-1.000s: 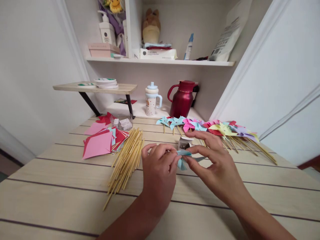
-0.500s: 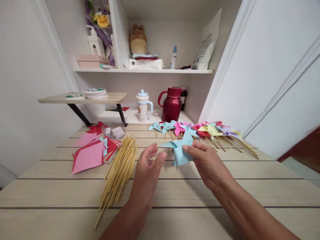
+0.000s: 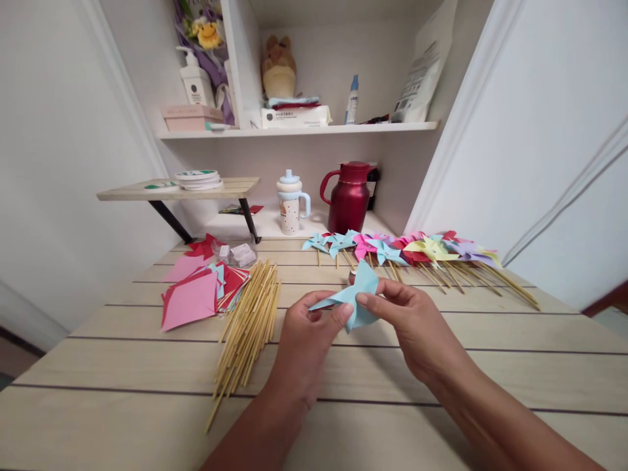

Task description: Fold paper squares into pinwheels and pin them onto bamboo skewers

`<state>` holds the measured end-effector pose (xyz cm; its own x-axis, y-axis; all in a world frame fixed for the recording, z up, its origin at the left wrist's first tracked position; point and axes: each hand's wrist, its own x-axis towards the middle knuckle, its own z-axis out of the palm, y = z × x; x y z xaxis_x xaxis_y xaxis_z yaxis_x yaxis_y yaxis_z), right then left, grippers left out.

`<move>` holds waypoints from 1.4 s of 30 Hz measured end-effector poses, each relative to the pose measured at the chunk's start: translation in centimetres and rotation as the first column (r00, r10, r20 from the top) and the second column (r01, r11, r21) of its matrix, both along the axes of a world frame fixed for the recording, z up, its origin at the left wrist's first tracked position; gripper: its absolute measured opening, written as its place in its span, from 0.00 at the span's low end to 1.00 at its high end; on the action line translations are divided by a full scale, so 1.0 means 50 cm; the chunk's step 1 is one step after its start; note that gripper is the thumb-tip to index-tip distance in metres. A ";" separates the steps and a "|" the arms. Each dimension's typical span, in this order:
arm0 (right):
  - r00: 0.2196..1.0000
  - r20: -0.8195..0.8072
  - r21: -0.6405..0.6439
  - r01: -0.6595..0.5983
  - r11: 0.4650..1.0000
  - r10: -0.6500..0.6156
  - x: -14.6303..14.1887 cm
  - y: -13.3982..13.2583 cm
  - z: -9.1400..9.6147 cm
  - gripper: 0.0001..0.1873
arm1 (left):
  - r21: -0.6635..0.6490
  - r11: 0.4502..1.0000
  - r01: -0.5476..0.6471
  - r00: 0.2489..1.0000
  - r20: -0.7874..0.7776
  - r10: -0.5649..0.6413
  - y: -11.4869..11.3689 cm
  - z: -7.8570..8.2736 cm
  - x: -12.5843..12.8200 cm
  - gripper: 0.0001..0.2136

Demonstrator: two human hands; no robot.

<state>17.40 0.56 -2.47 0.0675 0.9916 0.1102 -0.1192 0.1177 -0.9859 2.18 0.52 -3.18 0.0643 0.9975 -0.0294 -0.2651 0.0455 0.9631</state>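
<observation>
A light blue paper pinwheel (image 3: 357, 293) is held above the wooden table (image 3: 122, 366), between both hands. My right hand (image 3: 417, 330) pinches its right side with thumb and fingers. My left hand (image 3: 307, 340) has its thumb and fingertips closed on the pinwheel's lower left edge. A pile of wooden sticks (image 3: 248, 320) lies just left of my left hand. Further left sits a stack of pink, red and blue paper squares (image 3: 196, 294). A row of finished pinwheels on sticks (image 3: 407, 252) lies behind my hands.
A red jug (image 3: 349, 196) and a lidded cup (image 3: 290, 203) stand at the back. A small raised shelf (image 3: 181, 190) holds round plates at back left. Small packets (image 3: 238, 252) lie near the paper. A wall shelf above carries bottles and boxes.
My left hand, open and apart from the pinwheel half a second ago, has closed on its lower left edge. The pinwheel has shifted slightly with my right hand.
</observation>
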 end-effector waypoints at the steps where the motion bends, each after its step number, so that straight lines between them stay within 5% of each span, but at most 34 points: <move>1: 1.000 -0.005 -0.002 0.002 1.000 -0.002 -0.001 0.000 0.000 0.12 | -0.001 1.000 0.000 1.000 -0.001 0.000 0.000 0.000 0.001 0.16; 24: 1.000 -0.027 -0.030 -0.009 0.999 0.008 -0.006 0.000 -0.008 0.13 | -0.144 0.987 -0.067 0.994 0.072 0.078 -0.002 0.007 0.005 0.11; 31: 0.968 0.166 0.281 0.138 0.950 -0.190 0.023 0.020 -0.026 0.22 | -0.211 0.972 -0.102 0.963 0.225 0.149 0.030 -0.019 -0.026 0.11; 36: 0.763 0.538 0.545 0.009 0.839 -0.358 0.021 0.008 -0.030 0.21 | -0.285 0.949 -0.138 0.904 0.354 0.238 0.041 -0.009 -0.041 0.09; 42: 0.637 0.635 0.649 -0.134 0.749 -0.436 0.006 -0.004 -0.029 0.21 | -0.305 0.949 -0.083 0.890 0.405 0.208 0.037 -0.005 -0.041 0.09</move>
